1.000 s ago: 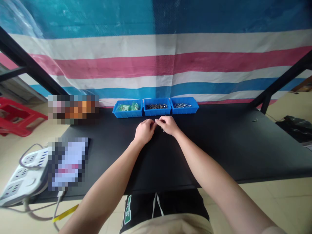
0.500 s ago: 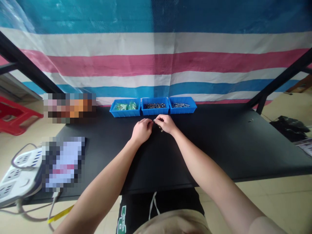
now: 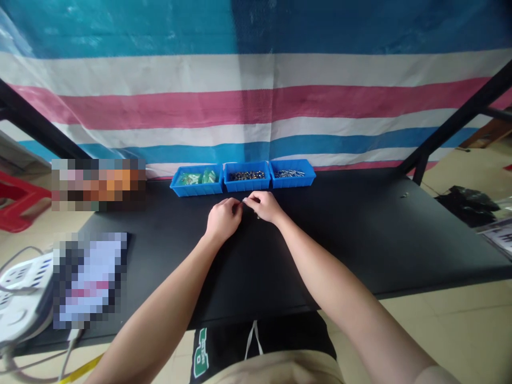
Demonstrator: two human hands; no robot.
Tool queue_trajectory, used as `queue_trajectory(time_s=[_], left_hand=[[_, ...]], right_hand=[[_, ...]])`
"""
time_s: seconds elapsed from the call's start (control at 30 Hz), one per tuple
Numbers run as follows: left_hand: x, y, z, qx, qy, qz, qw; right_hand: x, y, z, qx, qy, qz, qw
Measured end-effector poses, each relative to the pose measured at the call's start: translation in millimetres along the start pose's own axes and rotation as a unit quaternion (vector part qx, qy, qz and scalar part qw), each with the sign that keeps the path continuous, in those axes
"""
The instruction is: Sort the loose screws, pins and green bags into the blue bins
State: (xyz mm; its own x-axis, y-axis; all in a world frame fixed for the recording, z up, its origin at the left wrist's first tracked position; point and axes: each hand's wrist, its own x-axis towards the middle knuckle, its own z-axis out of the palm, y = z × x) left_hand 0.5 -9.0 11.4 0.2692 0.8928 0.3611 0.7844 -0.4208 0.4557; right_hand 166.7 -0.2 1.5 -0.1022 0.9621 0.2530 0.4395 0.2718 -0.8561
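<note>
Three blue plastic trays stand in a row on the black table (image 3: pixel 352 234): the left tray (image 3: pixel 176 186) holds green parts (image 3: pixel 196 178), the middle tray (image 3: pixel 247 186) small dark screws (image 3: pixel 247 176), the right tray (image 3: pixel 292 183) silver screws (image 3: pixel 290 174). The left hand (image 3: pixel 223 219) and right hand (image 3: pixel 264 206) are close together — their fingertips (image 3: pixel 245 201) pinch a tiny metal piece (image 3: pixel 242 202), mostly hidden, just before the middle tray.

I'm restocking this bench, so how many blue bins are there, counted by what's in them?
Bin of green pieces: 1
Bin of small dark parts: 1
Bin of small silver parts: 1
Total: 3
</note>
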Motion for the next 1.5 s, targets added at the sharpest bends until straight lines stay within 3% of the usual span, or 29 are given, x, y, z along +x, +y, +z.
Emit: queue_trajectory(time_s=[0.17,0.47,0.63,0.77,0.83,0.93,1.03,1.13,1.27,1.5], left_hand=[[0.6,1.4,-2.5,0.013,0.017,-0.015,1.000],[5.3,-4.1,-10.6,0.019,0.113,-0.045,0.992],[34.2,-0.1,-21.4,0.014,0.166,-0.019,0.986],[64.3,15.1,-27.5,-0.011,0.253,-0.016,0.967],[75.9,23.9,-26.9,-0.014,0.260,-0.025,0.965],[84.2,31.9,-22.0,0.007,0.162,-0.042,0.986],[76.9,28.4,-16.3,0.020,0.054,-0.053,0.997],[55.8,15.5,-13.0,0.009,0.039,-0.034,0.999],[27.9,-1.6,-10.3,-0.019,-0.057,0.051,0.997],[16.4,-9.6,-2.7,-0.013,-0.126,0.094,0.987]], right_hand=[[1.1,-1.0,0.0,-0.002,0.007,-0.008,1.000],[0.1,4.4,2.9,-0.021,0.005,-0.045,0.999],[-0.8,4.9,3.2,-0.051,0.005,-0.058,0.997],[-1.1,1.9,1.9,-0.077,0.001,-0.054,0.996],[-1.2,1.0,1.7,-0.080,-0.003,-0.050,0.996],[-1.3,1.5,1.9,-0.080,-0.002,-0.049,0.996],[-0.9,3.5,2.4,-0.080,0.000,-0.046,0.996],[-0.3,5.6,3.2,-0.083,-0.008,-0.049,0.995],[0.4,8.1,4.4,-0.093,-0.005,-0.069,0.993],[-0.8,7.6,2.9,-0.122,0.004,-0.072,0.990]])
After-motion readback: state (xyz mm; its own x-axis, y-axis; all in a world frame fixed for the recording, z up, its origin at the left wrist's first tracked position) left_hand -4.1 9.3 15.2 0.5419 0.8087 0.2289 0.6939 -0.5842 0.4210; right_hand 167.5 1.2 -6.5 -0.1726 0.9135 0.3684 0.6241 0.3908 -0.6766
